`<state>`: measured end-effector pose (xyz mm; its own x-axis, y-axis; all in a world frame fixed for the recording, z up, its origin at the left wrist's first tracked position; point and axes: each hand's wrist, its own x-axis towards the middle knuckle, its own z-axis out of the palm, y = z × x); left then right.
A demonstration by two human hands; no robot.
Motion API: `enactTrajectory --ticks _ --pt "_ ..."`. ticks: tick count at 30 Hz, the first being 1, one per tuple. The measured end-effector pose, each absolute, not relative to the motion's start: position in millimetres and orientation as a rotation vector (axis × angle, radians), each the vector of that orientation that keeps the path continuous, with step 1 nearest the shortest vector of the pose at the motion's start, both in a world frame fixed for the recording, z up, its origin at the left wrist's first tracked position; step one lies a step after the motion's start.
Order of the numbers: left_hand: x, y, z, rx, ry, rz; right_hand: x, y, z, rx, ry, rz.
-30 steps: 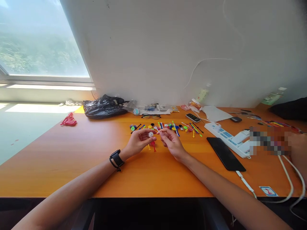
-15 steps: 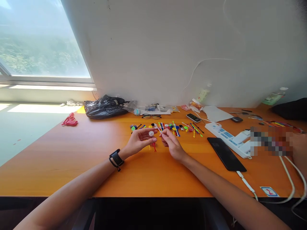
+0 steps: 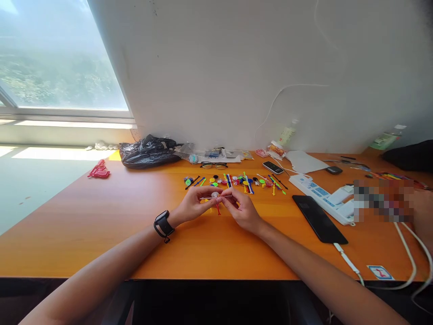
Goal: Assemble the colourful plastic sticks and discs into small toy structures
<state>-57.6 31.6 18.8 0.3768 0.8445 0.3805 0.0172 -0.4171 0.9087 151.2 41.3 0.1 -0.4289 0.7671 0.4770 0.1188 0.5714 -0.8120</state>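
Stick [image 3: 204, 198] and disc [image 3: 215, 194] are now crossing as our left hand [image 3: 192, 204] and right hand [image 3: 244, 210] are drawing closer; the left is holding the disc, the right is pinching the stick, so we are seemingly working both pieces together above the desk [image 3: 203, 253].

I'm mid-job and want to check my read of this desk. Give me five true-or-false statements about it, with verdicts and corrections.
1. The left hand is far from the right hand. False: they are close together, fingertips almost or actually meeting.
2. A thin pale rod is at the fingers of both hands. True.
3. A black wristband is on the right arm. False: it is on the left.
4. The black phone lies nearer the person than the white power strip. True.
5. The glasses rest on the black bag. False: they lie to its right.
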Motion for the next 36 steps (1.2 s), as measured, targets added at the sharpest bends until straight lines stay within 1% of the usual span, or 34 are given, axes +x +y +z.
enactTrajectory --ticks 3,6,10,14,23,28,31,36 --pt "-58.2 32.6 18.1 1.838 0.724 1.167 152.4 40.9 0.3 -0.725 -1.934 0.791" --pt "-59.8 35.4 15.6 2.006 0.780 1.228 154.1 40.7 -0.9 -0.756 -1.955 0.730" --pt "-61.6 38.3 13.8 2.172 0.847 1.277 156.3 40.3 -2.3 -0.807 -1.986 0.687" --pt "-61.0 38.2 14.6 2.215 0.843 1.293 155.8 40.2 -3.0 -0.807 -1.985 0.676" --pt "-56.2 31.6 18.6 2.101 0.822 1.181 153.3 42.4 -4.6 -0.824 -1.895 0.739" --pt "-59.4 32.7 24.5 1.761 0.677 1.198 153.2 41.0 4.2 -0.776 -1.889 0.803" --pt "-66.0 38.1 28.3 1.583 0.611 1.115 154.0 42.2 6.2 -0.758 -1.881 0.832" --pt "-72.8 44.7 27.8 1.509 0.671 1.038 155.5 46.0 7.1 -0.734 -1.878 0.844"
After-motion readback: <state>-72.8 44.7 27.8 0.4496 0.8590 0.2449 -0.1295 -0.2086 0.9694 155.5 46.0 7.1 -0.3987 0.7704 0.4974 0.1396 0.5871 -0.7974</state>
